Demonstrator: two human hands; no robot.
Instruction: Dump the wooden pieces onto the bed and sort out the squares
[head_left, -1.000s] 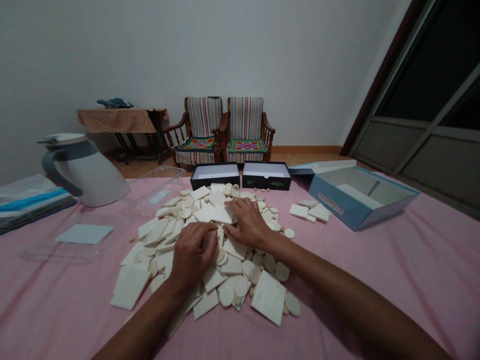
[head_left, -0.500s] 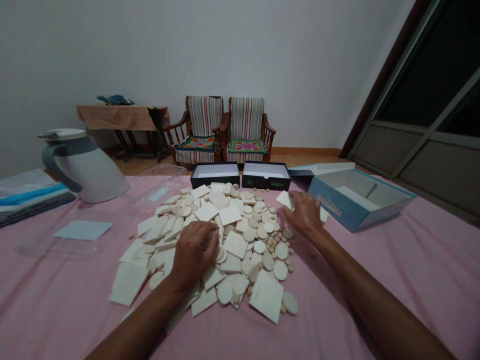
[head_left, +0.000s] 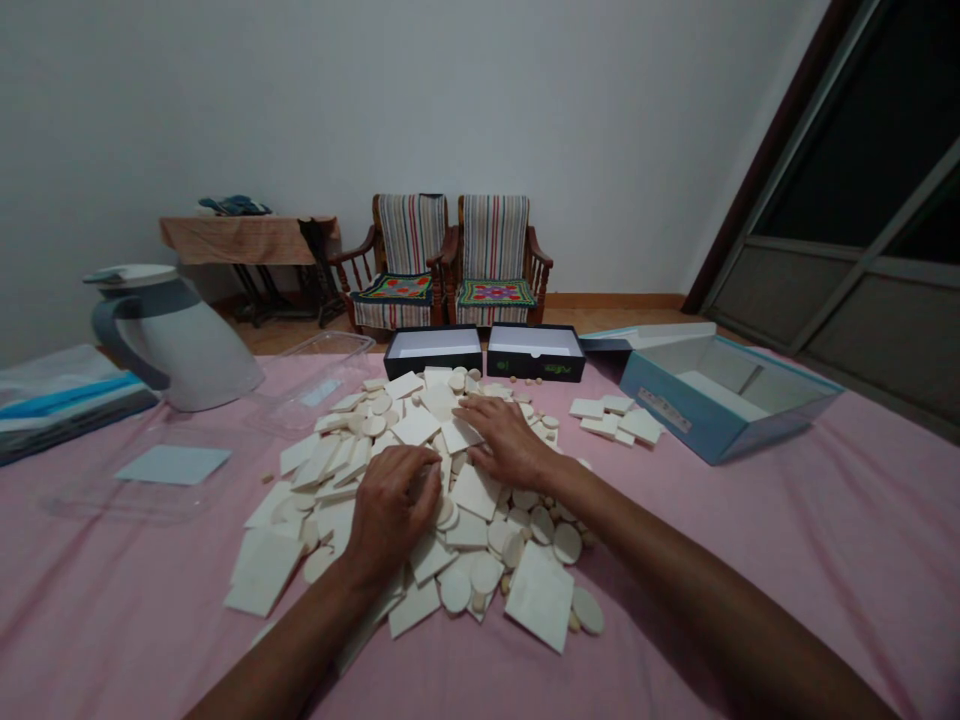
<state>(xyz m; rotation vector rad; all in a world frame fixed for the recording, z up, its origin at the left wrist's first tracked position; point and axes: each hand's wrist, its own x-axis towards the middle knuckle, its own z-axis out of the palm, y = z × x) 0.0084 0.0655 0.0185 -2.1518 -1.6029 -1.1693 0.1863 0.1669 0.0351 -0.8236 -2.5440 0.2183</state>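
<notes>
A broad heap of pale wooden pieces, square tiles (head_left: 475, 490), round discs (head_left: 567, 543) and small pegs or beads, covers the middle of the pink cloth. Resting low on the heap's left-centre, my left hand (head_left: 396, 505) has its fingers curled down; whatever is under them is hidden. My right hand (head_left: 511, 440) reaches over the heap with thumb and fingers apart, at the edge of a square tile (head_left: 459, 434). To the right of the heap lies a small separate group of square tiles (head_left: 640, 425) beside a blue box (head_left: 675, 405).
Two black-sided boxes (head_left: 433, 362) with white insides stand behind the heap. On the left are a white and grey jug (head_left: 199, 345), clear plastic trays (head_left: 90, 490) and a blue-edged package (head_left: 67, 405). Two wooden armchairs (head_left: 411, 235) stand by the wall.
My right hand has moved left from the separate tiles to the heap, leaving the square tile it held on that group. My left hand has kept its place on the heap.
</notes>
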